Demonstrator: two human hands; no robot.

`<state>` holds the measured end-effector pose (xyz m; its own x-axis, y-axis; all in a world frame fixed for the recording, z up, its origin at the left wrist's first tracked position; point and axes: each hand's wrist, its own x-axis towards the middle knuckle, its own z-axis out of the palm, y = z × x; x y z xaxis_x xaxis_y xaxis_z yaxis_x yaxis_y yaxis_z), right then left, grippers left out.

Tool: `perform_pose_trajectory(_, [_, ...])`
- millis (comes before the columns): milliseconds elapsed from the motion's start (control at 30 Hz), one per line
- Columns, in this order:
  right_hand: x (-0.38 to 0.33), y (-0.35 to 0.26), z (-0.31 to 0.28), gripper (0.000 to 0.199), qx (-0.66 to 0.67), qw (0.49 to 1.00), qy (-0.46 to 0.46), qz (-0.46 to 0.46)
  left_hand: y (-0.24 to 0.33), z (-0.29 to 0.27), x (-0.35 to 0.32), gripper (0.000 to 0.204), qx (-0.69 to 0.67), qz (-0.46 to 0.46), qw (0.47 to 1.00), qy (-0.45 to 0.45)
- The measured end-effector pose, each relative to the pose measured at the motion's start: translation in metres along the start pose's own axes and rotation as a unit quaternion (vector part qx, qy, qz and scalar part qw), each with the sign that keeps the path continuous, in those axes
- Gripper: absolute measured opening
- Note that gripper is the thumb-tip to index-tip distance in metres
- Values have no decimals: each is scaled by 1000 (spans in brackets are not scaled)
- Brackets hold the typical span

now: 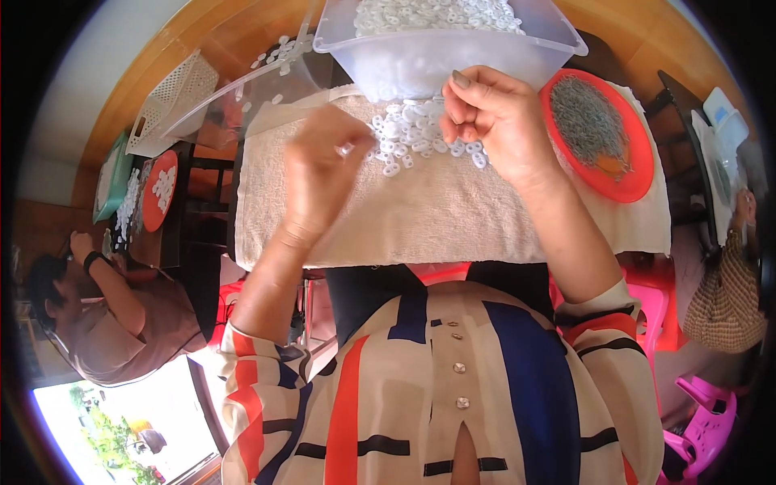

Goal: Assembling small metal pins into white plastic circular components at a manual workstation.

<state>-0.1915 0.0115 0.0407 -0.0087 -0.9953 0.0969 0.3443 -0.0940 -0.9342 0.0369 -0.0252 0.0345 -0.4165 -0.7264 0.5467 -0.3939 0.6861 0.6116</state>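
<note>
My left hand (323,162), smeared by motion, is closed above the beige towel (436,218). A small white plastic piece (343,149) shows at its fingers. My right hand (505,121) is raised to the right of it, fingers curled in and thumb bent over them; what it holds, if anything, is hidden. Between and beyond the hands lies a loose pile of white oval plastic pieces with holes (404,133). Right of my right hand, a red plate (638,178) carries a heap of thin grey metal bits (586,117).
A translucent bin (444,61) of white pieces stands behind the pile. To the left are a clear plastic lid or tray (218,113), a white basket (174,101) and another red plate (151,214). Other people (121,315) sit at both sides; a pink stool (711,428) is lower right.
</note>
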Motion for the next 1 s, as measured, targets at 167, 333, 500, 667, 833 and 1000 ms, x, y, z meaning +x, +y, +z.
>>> perform_pose_trajectory(167, [-1,2,-7,22,-15,999,19,-21,6,42,-8,16,138,143,973,-113])
perform_pose_trajectory(333, [-18,-4,1,16,-114,993,10,-26,-5,46,-9,17,181,131,968,-117])
perform_pose_trajectory(500, [-55,-26,-51,6,-470,847,98,-229,2,48,-5,17,143,124,974,-126])
perform_pose_trajectory(667, [-89,-69,-136,11,-695,679,208,-109,-4,37,-5,18,68,23,984,-163])
perform_pose_trajectory(833, [-117,-71,-171,12,-796,589,137,-29,-2,37,-3,14,46,8,986,-158])
perform_pose_trajectory(1000, [-122,-64,-174,11,-839,538,80,-15,13,37,-1,8,-81,-67,991,-89])
